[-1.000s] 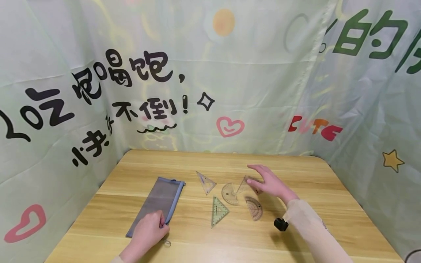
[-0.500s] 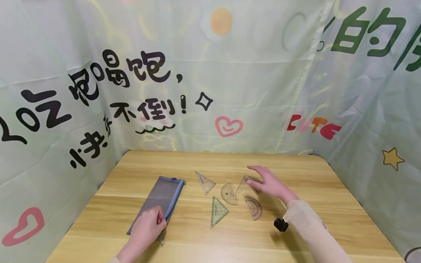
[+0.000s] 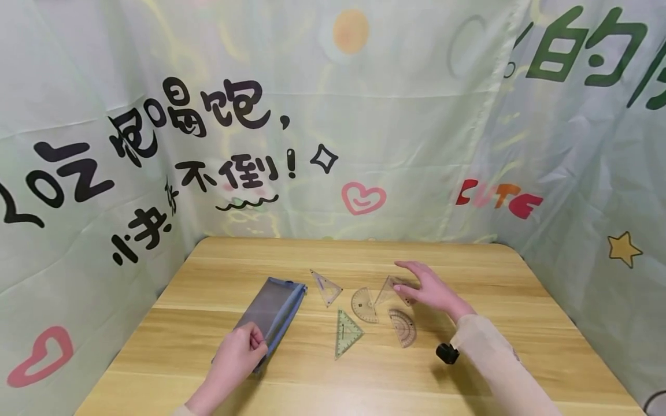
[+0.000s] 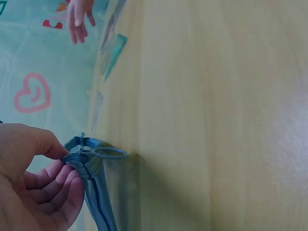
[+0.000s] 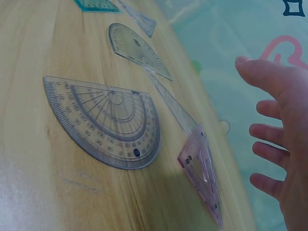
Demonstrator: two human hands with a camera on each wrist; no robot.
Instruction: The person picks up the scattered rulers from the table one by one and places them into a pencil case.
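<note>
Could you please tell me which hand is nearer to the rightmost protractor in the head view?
Right. The right hand is just beyond the protractor, not touching it; the left hand is well off to its left, pinching the blue pouch.

Cloth-walled booth, wooden table

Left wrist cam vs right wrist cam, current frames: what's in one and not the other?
Left wrist only: the left hand pinching the end of the blue zipped pouch, with a loop at that end.

Right wrist only: the near protractor and pink-tinted triangle in recognisable form; the left view's edge-on slivers are too unclear to match.

Both: the right hand, green triangle, wooden table and printed pink heart.
</note>
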